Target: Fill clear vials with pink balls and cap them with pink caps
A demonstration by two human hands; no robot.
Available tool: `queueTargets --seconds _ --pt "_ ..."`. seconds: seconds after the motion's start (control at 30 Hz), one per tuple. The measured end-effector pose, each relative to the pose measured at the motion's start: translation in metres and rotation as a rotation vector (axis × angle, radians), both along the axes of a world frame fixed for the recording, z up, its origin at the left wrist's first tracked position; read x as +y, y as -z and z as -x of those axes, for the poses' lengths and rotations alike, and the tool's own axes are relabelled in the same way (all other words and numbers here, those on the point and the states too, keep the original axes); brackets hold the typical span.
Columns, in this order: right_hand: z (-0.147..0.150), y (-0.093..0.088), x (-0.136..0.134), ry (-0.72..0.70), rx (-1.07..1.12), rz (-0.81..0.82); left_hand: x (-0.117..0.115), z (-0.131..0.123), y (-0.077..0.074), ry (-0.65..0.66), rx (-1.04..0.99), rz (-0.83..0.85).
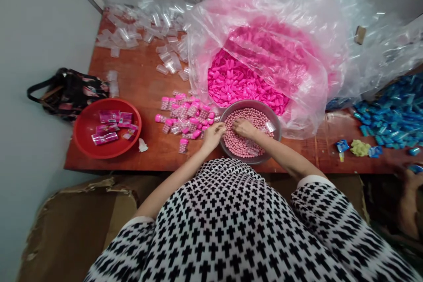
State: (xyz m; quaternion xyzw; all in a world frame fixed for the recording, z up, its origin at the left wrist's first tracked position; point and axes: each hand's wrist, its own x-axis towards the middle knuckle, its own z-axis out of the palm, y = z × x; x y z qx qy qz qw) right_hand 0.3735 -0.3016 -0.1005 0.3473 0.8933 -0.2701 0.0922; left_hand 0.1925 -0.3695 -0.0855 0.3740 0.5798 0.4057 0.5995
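Note:
A grey bowl (279,128) full of pink beads (243,144) stands at the table's front edge. My left hand (213,136) is at the bowl's left rim, its fingertips pinched together; what they hold, if anything, is too small to make out. Inside the bowl, my right hand (243,128) reaches down among the beads with curled fingers, and their tips are hidden. A clear plastic container (270,127) lies on the beads at the right. Left of my left hand is a pile of clear containers with pink caps (190,114), filled with beads.
Behind the bowl, a large clear bag (304,97) holds loose pink caps (244,79). A red basin (82,143) with several pink packets and a black bag (77,90) are at left. Clear containers (124,33) lie behind; blue pieces (393,114) and another person's arm (409,202) are at right.

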Motion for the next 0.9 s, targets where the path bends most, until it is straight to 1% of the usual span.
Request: queueTargets --seconds 0.03,0.1,0.17,0.23,0.3,0.37,0.4,0.47,0.53,0.63,0.77,0.9 --pt "0.004 0.005 -0.004 -0.011 0.043 0.077 0.000 0.003 0.000 -0.019 0.003 0.002" --pt "0.009 0.012 -0.012 0.039 0.141 0.216 0.000 0.008 0.000 -0.034 0.052 -0.022" --pt "0.007 0.014 -0.020 0.122 0.202 0.271 0.001 0.012 -0.001 -0.027 0.162 -0.082" --pt "0.001 0.012 -0.027 0.271 0.309 0.328 0.002 0.014 -0.002 0.004 0.287 -0.161" --pt "-0.005 0.005 -0.031 0.489 0.524 0.456 0.003 0.012 -0.004 0.067 0.361 -0.217" --pt "-0.008 -0.004 -0.035 0.685 0.743 0.576 0.004 0.007 -0.007 0.159 0.362 -0.231" --pt "-0.008 -0.008 -0.037 0.743 0.817 0.609 0.005 0.004 -0.009 0.207 0.341 -0.228" --pt "-0.008 -0.017 -0.039 0.816 0.909 0.647 0.007 -0.004 -0.012 0.277 0.278 -0.218" --pt "-0.010 -0.024 -0.040 0.847 0.954 0.649 0.011 -0.009 -0.015 0.295 0.215 -0.217" --pt "-0.018 -0.036 -0.038 0.827 0.963 0.567 0.016 -0.014 -0.016 0.282 0.139 -0.201" --pt "-0.029 -0.055 -0.031 0.713 0.869 0.398 0.020 -0.016 -0.015 0.316 0.005 -0.144" --pt "-0.026 -0.070 -0.028 0.595 0.779 0.301 0.021 -0.018 -0.012 0.312 -0.067 -0.123"
